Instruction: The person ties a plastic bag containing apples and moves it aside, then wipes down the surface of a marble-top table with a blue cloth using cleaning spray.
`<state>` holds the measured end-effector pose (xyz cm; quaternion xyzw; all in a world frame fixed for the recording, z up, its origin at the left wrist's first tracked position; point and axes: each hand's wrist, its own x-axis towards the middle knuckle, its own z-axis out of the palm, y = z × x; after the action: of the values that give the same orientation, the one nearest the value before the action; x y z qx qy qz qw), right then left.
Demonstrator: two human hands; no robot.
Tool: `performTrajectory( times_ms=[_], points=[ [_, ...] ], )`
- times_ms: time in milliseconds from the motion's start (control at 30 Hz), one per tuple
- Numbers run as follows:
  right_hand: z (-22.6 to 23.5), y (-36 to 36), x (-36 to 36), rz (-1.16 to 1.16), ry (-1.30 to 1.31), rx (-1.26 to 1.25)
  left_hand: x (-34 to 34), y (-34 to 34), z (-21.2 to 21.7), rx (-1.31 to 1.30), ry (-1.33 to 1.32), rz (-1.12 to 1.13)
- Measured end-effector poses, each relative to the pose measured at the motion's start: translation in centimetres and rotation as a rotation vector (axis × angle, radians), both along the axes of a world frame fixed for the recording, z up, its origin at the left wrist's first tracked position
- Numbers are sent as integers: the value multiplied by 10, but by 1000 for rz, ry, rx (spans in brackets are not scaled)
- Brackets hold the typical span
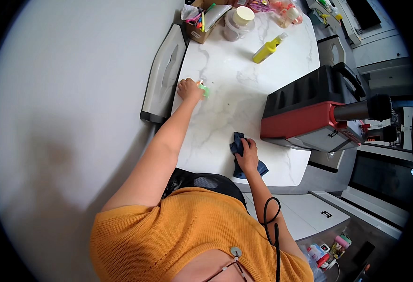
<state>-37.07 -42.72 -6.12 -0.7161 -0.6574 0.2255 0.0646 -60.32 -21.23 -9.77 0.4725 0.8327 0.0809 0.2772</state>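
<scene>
Two hands work the marble counter in the head view: your left hand is closed around a small green object near the wall edge, your right hand presses flat on a dark blue cloth near the front edge. Lean further and the cloth may slide off, or your forearm may bump the red-and-black appliance.

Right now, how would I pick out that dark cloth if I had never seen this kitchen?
Start at the white marble counter and find the big red and black appliance on its right side. Just left of the appliance's near corner, at the counter's front edge, the right hand presses on the dark blue cloth. It is the only soft, crumpled thing there; the left hand holds something small and green.
</scene>
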Motion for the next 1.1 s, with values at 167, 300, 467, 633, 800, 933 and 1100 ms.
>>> performTrajectory(
  times_ms=[167,300,467,633,800,933,1100],
  points=[
    [0,0,2,15,14,3,-2,1,-9,54,-124,14],
    [-5,1,6,72,40,51,-9,-8,-21,242,-295,105],
    [-7,10,15,166,108,64,-21,-40,-43,403,-398,158],
    [-18,25,14,95,294,111,-34,-97,-26,296,-1043,423],
    [-23,55,-14,-162,504,320,-40,-163,4,328,-1142,664],
    [-32,73,-23,-253,475,426,-48,-188,7,338,-1190,757],
    [-73,84,-27,-85,100,382,-56,-196,8,358,-1178,748]
  ],
)
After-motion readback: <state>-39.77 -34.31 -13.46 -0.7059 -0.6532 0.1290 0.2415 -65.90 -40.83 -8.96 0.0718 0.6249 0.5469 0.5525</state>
